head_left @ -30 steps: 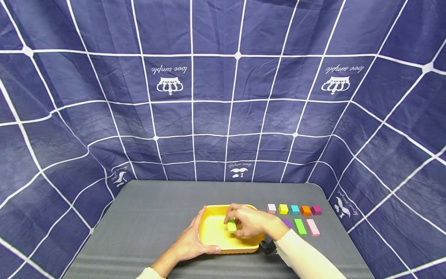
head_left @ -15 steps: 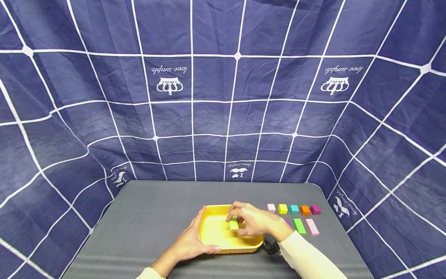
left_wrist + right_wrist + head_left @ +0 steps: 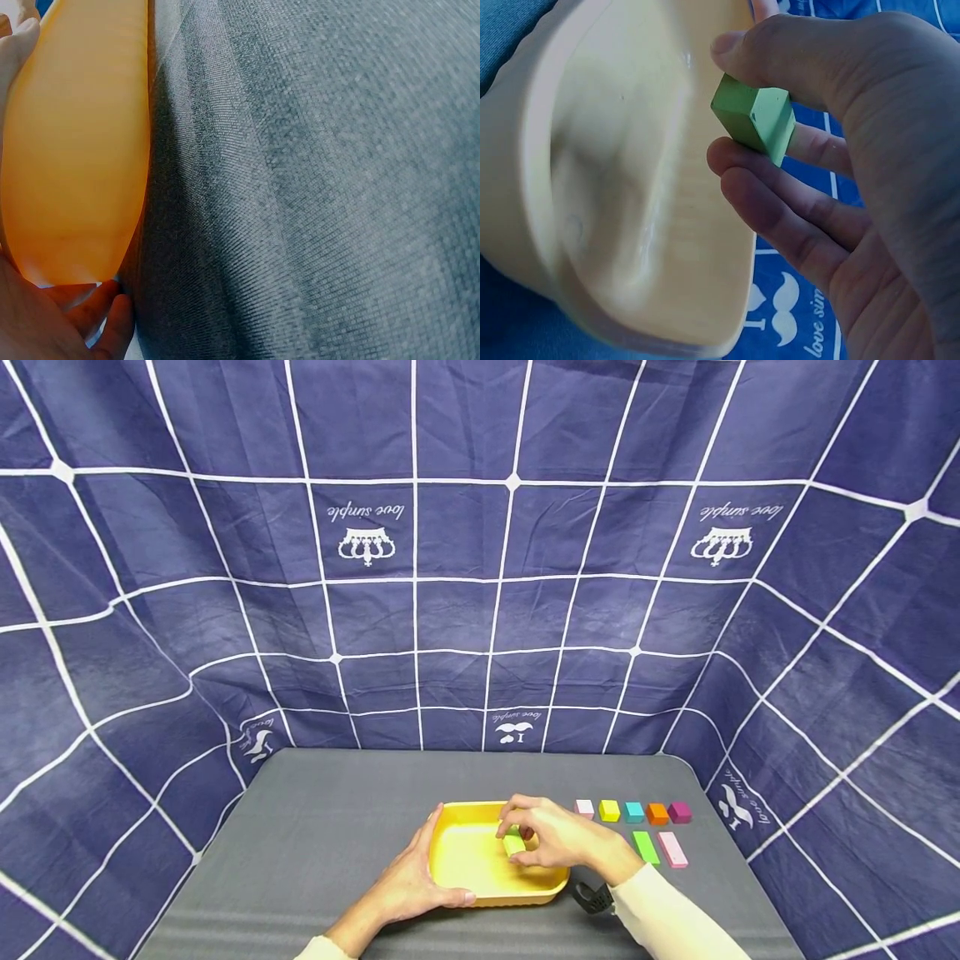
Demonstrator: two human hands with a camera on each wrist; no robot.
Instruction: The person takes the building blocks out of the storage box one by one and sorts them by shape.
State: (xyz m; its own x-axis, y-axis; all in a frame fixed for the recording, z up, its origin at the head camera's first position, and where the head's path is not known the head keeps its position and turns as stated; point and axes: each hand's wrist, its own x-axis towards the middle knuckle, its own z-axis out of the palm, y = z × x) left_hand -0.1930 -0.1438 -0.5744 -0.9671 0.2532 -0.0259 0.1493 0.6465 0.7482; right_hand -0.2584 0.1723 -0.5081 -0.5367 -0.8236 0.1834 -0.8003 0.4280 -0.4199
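A yellow plastic tray (image 3: 461,860) rests on the grey table in the head view. My left hand (image 3: 405,881) grips its near left corner, thumb along the front rim and fingers along the left side. In the left wrist view, fingertips (image 3: 116,322) curl by the end of the tray wall (image 3: 82,150). My right hand (image 3: 551,835) pinches a light green block (image 3: 513,843) over the right half of the tray. The right wrist view shows this block (image 3: 757,112) tilted between thumb and fingers, with the tray (image 3: 622,157) beneath.
Right of the tray stands a row of cubes: pale pink (image 3: 584,809), yellow (image 3: 609,811), teal (image 3: 634,812), orange (image 3: 657,813) and magenta (image 3: 679,812). Nearer lie a green bar (image 3: 646,848) and a pink bar (image 3: 672,850). A blue checked cloth (image 3: 465,610) surrounds the table.
My right hand has moved a little to the right with the light green block, which has tipped. A purple block is now hidden behind that arm. My left hand keeps its place on the tray.
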